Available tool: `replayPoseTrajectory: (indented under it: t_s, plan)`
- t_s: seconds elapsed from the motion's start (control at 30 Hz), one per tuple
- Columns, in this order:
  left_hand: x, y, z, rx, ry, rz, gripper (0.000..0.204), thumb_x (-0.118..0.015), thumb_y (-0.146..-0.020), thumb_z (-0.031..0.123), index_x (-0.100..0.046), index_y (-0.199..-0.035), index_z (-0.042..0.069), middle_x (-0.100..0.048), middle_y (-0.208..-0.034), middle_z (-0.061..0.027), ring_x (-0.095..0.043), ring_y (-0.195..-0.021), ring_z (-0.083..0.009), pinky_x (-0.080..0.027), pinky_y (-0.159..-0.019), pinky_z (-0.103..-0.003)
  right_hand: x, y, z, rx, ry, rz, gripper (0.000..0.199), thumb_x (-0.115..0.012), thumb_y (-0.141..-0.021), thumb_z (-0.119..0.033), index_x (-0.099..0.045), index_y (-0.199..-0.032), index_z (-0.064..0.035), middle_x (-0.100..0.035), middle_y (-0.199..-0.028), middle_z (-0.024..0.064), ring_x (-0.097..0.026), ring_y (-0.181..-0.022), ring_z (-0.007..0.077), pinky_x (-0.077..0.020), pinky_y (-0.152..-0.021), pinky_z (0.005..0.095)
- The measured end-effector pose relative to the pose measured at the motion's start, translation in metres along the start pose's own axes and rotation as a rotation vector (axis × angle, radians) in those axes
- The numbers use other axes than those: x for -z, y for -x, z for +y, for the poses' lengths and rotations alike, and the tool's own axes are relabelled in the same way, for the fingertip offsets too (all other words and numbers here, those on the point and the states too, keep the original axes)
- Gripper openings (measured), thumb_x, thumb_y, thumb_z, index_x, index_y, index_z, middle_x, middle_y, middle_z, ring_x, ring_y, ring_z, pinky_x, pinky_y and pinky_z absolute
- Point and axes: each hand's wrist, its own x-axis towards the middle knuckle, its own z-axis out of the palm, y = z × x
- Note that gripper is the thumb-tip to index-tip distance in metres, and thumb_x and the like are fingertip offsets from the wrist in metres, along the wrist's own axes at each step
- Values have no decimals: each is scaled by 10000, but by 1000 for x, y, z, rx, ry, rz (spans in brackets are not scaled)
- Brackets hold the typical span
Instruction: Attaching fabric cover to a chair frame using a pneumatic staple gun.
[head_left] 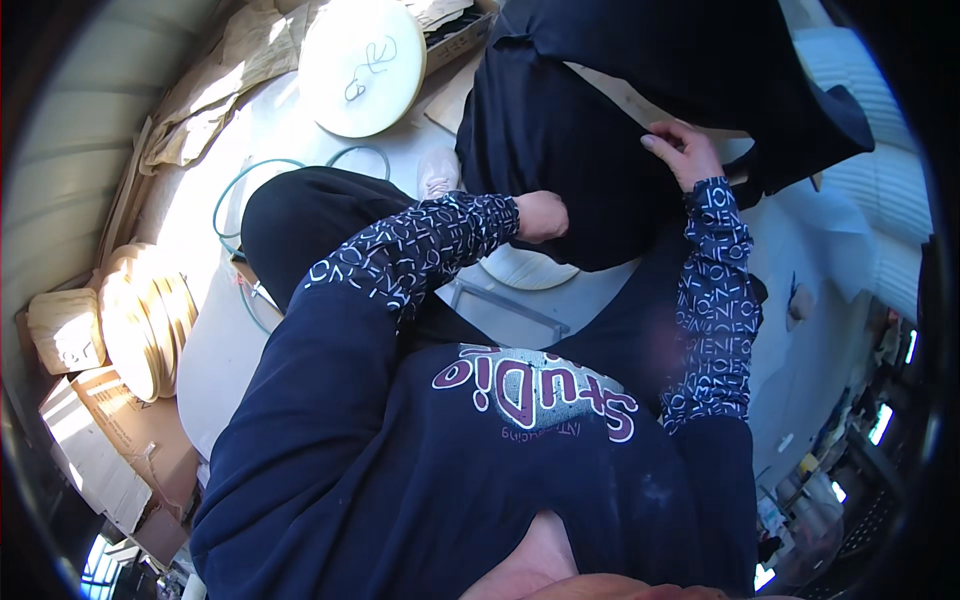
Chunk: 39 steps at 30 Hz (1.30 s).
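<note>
A large black cloth [550, 140] is spread in front of me, over something whose shape I cannot make out. My left hand [541, 216] is closed at its near left part, with the fingertips hidden. Farther right, my right hand [687, 155] pinches the cloth between thumb and fingers, beside a gap. Light brown board-like material [612, 92] shows through that gap. Under the near edge of the cloth a pale round disc [530, 268] is partly visible.
A big cream round disc [360, 70] stands at the far left near brown paper [225, 75]. Round wooden discs [150, 320] are stacked by a cardboard box [140, 415] at left. Green tubing [225, 195] loops near my knee. A grey metal frame [510, 308] lies between my legs.
</note>
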Motion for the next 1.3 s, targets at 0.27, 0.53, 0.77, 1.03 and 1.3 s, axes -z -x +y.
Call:
replayPoseTrajectory:
  t_s: [0.27, 0.53, 0.77, 1.03, 1.3]
  plan:
    - [77, 31, -61, 681, 848, -123, 428, -599, -929, 382, -723, -727, 25, -704, -651, -60, -704, -623, -163, -550, -616, -270, -27, -10, -24, 170, 197, 87, 238, -693, -881, -183, -712, -1076, -48, -694, -912, 106, -642, -791, 195, -518, -736, 298]
    - [75, 27, -54, 660, 904, -63, 408, -643, -911, 386, -738, -769, 15, -721, -694, -68, -712, -647, -172, -551, -656, -265, -38, 7, -8, 116, -103, 235, 183, -683, -892, -169, -702, -1015, -35, -693, -913, 72, -635, -846, 160, -499, -790, 289]
    - [97, 13, -59, 699, 903, -54, 401, -655, -900, 380, -735, -763, 12, -724, -704, -73, -716, -662, -173, -551, -665, -269, -29, -21, -43, 110, -92, 95, 270, -733, -862, -291, -691, -959, -43, -648, -819, 42, -591, -747, 145, -500, -715, 266]
    - [52, 58, -54, 679, 882, -105, 402, -644, -906, 374, -735, -755, 12, -726, -707, -76, -716, -663, -171, -551, -665, -260, -108, -38, -66, -78, -60, 59, 396, -770, -812, -354, -717, -1052, -43, -699, -901, 65, -641, -869, 176, -485, -847, 287]
    - [72, 43, -54, 691, 880, -137, 398, -623, -918, 361, -736, -761, 13, -730, -724, -84, -717, -684, -180, -556, -679, -269, -99, -47, -49, -74, -500, 106, 257, -756, -832, -229, -732, -993, -29, -714, -945, 69, -647, -917, 191, -479, -895, 304]
